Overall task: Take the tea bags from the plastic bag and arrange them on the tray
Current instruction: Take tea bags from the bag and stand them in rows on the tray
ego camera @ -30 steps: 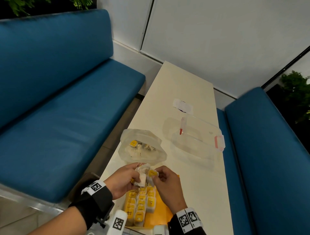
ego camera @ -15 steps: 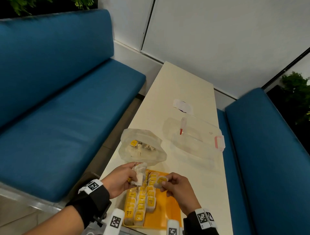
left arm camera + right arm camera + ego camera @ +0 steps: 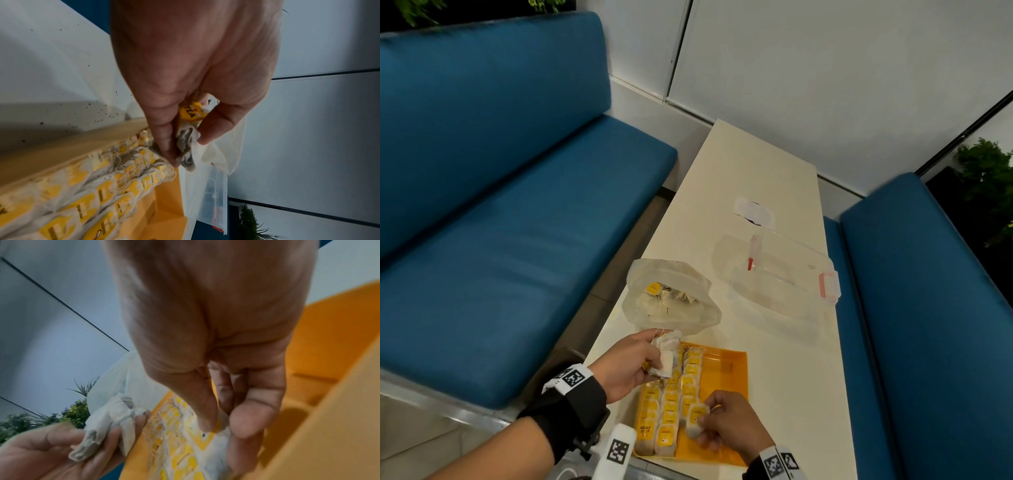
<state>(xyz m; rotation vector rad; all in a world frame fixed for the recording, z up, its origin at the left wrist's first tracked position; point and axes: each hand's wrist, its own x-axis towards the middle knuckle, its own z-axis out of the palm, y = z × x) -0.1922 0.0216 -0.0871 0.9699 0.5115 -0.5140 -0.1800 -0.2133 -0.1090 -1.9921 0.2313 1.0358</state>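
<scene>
Fingers point(image 3: 700, 432) pinching yellow-tagged tea bag point(image 3: 695, 416), orange tray point(image 3: 729, 371)

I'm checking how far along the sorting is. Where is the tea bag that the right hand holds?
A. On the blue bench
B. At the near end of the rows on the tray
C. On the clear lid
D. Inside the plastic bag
B: the right hand pinches a tea bag at the near end of the rows on the orange tray, not in the plastic bag.
</scene>
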